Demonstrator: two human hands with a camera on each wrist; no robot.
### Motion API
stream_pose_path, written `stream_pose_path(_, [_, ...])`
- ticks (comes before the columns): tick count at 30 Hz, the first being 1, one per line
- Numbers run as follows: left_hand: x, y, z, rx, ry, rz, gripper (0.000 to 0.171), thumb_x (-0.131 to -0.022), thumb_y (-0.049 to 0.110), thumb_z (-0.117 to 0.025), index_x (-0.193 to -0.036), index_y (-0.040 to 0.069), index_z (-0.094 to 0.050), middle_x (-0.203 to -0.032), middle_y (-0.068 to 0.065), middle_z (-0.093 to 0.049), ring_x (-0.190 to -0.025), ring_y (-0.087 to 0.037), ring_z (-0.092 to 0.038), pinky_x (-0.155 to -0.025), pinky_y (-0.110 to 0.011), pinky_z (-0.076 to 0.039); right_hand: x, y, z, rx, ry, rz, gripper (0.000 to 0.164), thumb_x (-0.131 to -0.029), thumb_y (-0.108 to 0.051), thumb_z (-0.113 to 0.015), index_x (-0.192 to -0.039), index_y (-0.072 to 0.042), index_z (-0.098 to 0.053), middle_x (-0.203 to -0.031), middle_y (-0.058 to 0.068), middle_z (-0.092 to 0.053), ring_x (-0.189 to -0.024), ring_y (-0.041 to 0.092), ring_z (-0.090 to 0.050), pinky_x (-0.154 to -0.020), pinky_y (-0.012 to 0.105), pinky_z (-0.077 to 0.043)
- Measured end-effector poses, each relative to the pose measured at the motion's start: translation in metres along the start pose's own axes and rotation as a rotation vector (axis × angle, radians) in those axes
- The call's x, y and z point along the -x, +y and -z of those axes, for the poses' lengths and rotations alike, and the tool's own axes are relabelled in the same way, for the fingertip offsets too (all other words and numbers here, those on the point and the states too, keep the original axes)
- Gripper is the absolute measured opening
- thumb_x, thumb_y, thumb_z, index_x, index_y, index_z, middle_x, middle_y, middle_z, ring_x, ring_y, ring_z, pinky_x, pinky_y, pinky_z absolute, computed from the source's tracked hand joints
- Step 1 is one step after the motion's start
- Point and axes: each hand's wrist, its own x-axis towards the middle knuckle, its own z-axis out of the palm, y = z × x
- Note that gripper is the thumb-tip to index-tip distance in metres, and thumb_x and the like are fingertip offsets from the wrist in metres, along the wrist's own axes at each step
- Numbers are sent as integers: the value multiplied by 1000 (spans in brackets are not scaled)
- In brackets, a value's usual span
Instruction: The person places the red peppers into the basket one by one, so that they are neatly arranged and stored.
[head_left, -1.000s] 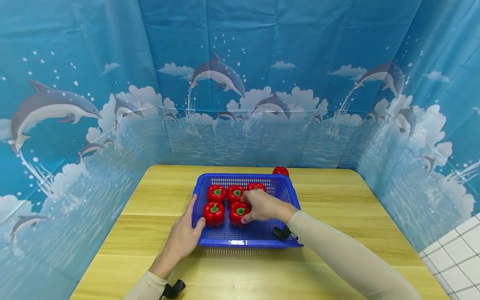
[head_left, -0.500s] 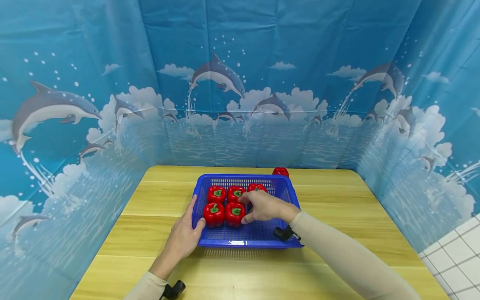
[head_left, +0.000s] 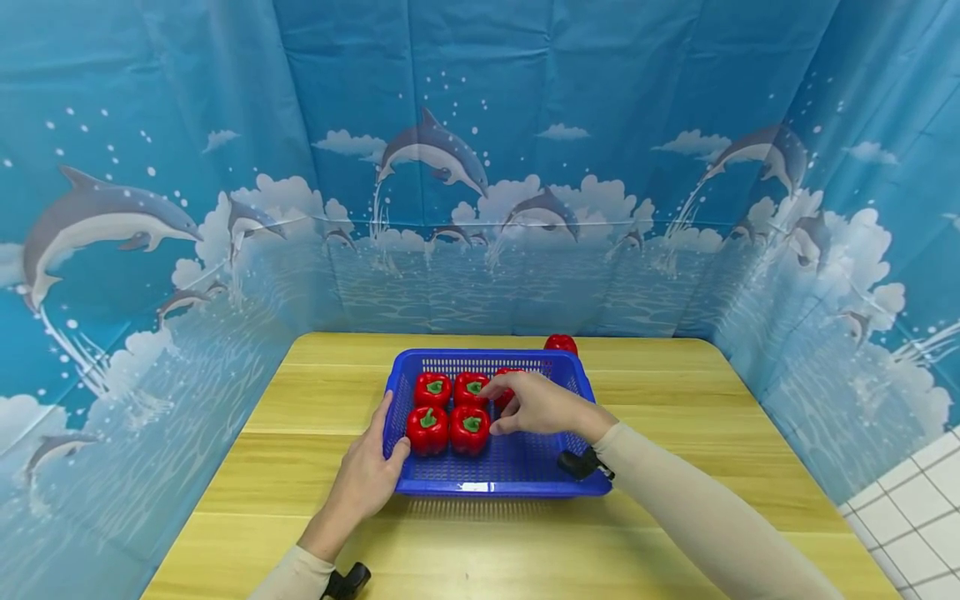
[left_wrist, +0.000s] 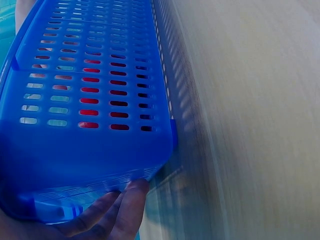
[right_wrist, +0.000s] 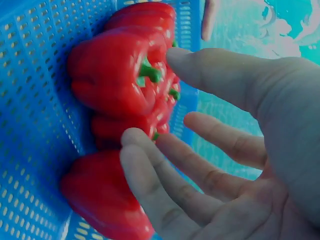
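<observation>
A blue plastic basket (head_left: 504, 487) holds several red bell peppers with green stems. Its left side is gripped by my left hand (head_left: 365, 473), the thumb over the rim and the fingers along the outer wall; the left wrist view shows those fingers (left_wrist: 131, 207) at the basket's end. Over the basket's middle hovers my right hand (head_left: 546, 407), fingers spread and nothing held. The front-row bell pepper (head_left: 469, 431) sits just left of its thumb, beside another bell pepper (head_left: 427, 431). Behind the fingers, the rightmost back-row bell pepper (head_left: 504, 400) is partly hidden.
One more bell pepper (head_left: 561, 342) stands on the wooden table (head_left: 660, 400) behind the basket's back right corner. A blue dolphin-print curtain (head_left: 480, 283) encloses the table at the back and sides. White tiles (head_left: 915, 500) show at the lower right.
My right hand shifted the front-row bell pepper left against its neighbour, then let go and drew back slightly to the right, fingers opening. My left hand has stayed on the basket.
</observation>
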Motion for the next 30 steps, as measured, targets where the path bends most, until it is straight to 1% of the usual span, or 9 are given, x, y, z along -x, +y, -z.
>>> stream_pose_path(7, [-1, -1, -1, 3, 8, 7, 82, -119, 28, -61, -189, 19, -19, -187, -26, -39, -168, -56, -47, -133, -76, -42, 4, 5, 20, 41, 118, 8, 53, -104, -23, -91, -151, -6, -75, -148, 17, -79, -105, 19, -86, -94, 38, -72])
stream_pose_path(9, [-1, -2, -1, 5, 15, 5, 82, -118, 28, -62, -189, 19, -20, -187, -27, -40, -167, -56, -48, -133, -77, -43, 6, 9, 27, 44, 151, 9, 51, -105, -22, -90, -151, -6, -75, -148, 17, -79, -111, 24, -85, -93, 39, -73])
stream_pose_path(11, [-1, -2, -1, 5, 19, 5, 82, -118, 27, -62, -188, 19, -20, -186, -27, -41, -167, -56, -49, -132, -77, -43, 7, 15, 34, 21, 175, 13, 51, -105, -21, -89, -151, -5, -75, -151, 18, -78, -120, 32, -84, -95, 42, -73])
stream_pose_path(15, [-2, -2, 0, 3, 24, 7, 83, -118, 27, -63, -189, 19, -20, -185, -28, -42, -165, -57, -50, -132, -77, -44, 8, 33, 48, 3, 224, 19, 50, -109, -26, -86, -152, -5, -73, -157, 20, -73, -133, 42, -78, -102, 52, -72])
stream_pose_path(18, [-2, -2, 0, 5, 24, 9, 83, -118, 27, -63, -189, 20, -20, -186, -27, -42, -166, -57, -50, -132, -77, -44, 8, 48, 58, 28, 276, 9, 49, -110, -30, -84, -153, -8, -73, -158, 19, -72, -135, 41, -77, -107, 58, -69])
stream_pose_path(21, [-2, -2, -1, 7, 23, 6, 83, -118, 27, -62, -189, 20, -20, -185, -27, -43, -165, -57, -51, -131, -77, -45, 8, 63, 67, 41, 326, -4, 47, -110, -31, -84, -152, -13, -75, -154, 19, -72, -132, 40, -75, -108, 62, -66])
stream_pose_path(23, [-2, -2, -1, 4, 21, 8, 83, -118, 27, -63, -189, 20, -20, -185, -27, -43, -165, -57, -52, -131, -77, -45, 8, 73, 72, 26, 350, -14, 45, -111, -32, -83, -152, -15, -76, -155, 20, -71, -136, 43, -72, -111, 65, -64])
stream_pose_path(28, [-2, -1, -3, 7, 11, 23, 84, -118, 27, -63, -189, 21, -19, -185, -26, -43, -165, -55, -52, -131, -76, -45, 7, 101, 84, -36, 384, -47, 44, -114, -36, -78, -154, -18, -75, -167, 20, -62, -156, 53, -57, -125, 76, -52])
stream_pose_path(30, [-2, -1, -3, 12, 6, 30, 85, -118, 28, -63, -189, 23, -18, -186, -25, -42, -166, -55, -51, -132, -76, -44, 6, 110, 88, -52, 382, -63, 44, -116, -36, -75, -156, -18, -74, -171, 21, -59, -159, 55, -53, -127, 79, -48])
